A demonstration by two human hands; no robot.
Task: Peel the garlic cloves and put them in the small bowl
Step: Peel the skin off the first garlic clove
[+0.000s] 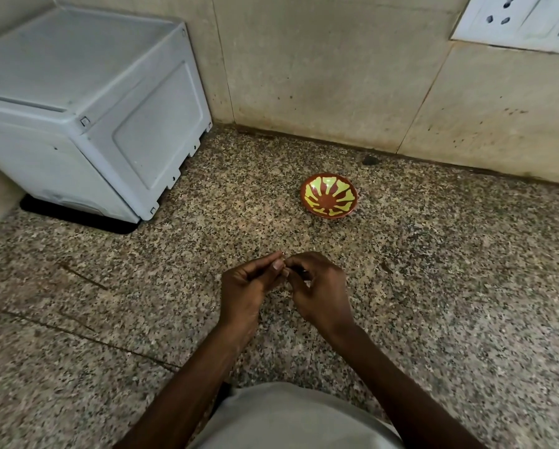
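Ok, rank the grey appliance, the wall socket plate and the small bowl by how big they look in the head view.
Largest to smallest:
1. grey appliance, partly cut off by the frame
2. wall socket plate, also cut off, so its full size is unsure
3. small bowl, sitting empty on the counter

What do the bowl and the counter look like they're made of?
Bowl: likely glazed ceramic or painted clay; its brown body with yellow rays shows a glossy highlight near the far rim. Counter: polished speckled stone, probably granite or terrazzo, with a fine mixed grain and a faint sheen.
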